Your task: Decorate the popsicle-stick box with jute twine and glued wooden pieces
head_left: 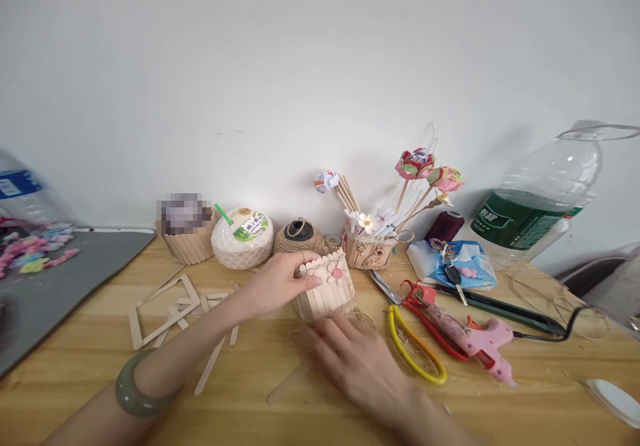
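My left hand grips the rim of a small box made of craft sticks, thumb across its front. The box leans slightly and carries a pink flower decoration and a trim along its upper edge. Just in front of its base, my right hand reaches low over the table. Motion blurs its fingers, so what they hold, if anything, cannot be made out. A single craft stick lies beside those fingertips. Some thin twine shows next to the box's lower right side.
Craft-stick frames lie at left. Yellow-handled scissors, a pink glue gun and a green cutter lie at right. Behind stand a coconut, a twine spool, a flower holder and a large bottle.
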A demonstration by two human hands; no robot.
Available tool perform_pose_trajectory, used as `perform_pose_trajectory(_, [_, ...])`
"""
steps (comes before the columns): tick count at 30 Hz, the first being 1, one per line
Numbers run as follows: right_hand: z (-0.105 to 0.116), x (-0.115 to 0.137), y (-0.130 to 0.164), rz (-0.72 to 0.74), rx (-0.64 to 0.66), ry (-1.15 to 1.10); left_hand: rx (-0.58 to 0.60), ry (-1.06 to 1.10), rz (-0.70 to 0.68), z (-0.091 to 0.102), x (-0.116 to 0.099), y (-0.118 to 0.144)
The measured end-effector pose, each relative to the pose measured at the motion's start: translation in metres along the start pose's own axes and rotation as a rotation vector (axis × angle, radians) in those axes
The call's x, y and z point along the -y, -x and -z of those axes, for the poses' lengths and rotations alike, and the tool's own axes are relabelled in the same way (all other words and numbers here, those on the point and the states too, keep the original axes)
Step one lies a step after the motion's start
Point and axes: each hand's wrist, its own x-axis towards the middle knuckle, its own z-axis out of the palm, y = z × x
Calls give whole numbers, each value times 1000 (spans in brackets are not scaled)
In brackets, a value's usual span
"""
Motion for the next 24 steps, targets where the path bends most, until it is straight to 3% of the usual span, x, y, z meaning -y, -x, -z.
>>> perform_pose_trajectory(5, [-4, 15, -3, -34, 163, 19, 10, -14, 19, 7, 5, -2])
perform_pose_trajectory(14, [-6, 10, -1, -16, 171, -141, 22, 40, -20, 7, 14, -4])
perform_pose_trajectory(19, [7, 2, 2, -207, 9, -405, 39, 93, -56, 7, 20, -5])
perform_pose_trajectory(24, [9, -5, 0, -552, -201, -796, 59, 42, -70, 9, 18, -5])
